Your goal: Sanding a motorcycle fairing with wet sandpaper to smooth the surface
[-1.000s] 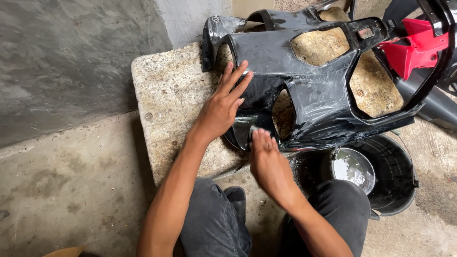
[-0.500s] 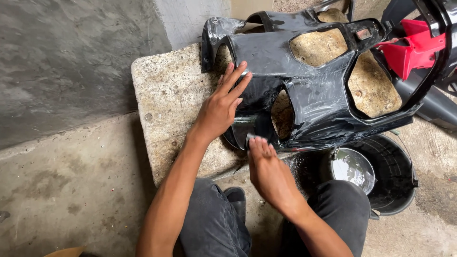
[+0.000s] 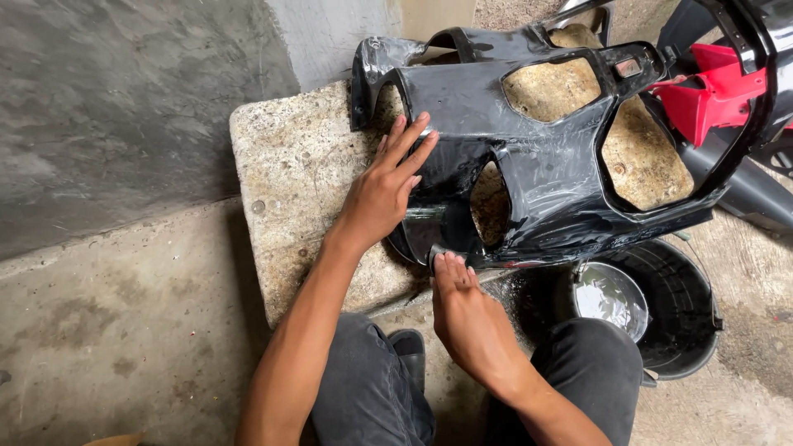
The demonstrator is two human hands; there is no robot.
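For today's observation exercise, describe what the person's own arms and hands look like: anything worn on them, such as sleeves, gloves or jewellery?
Both arms are bare up to the edge of the picture, with no sleeve showing. The left hand and the right hand wear no gloves, and no ring, watch or bracelet can be seen. The fingers are long and slim. Below the arms, the person wears dark grey trousers.

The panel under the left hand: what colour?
Glossy black panel, wet, seen in the head view.

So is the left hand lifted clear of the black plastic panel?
No, the left hand lies flat with fingers spread on the glossy black plastic panel, which rests on the concrete block.
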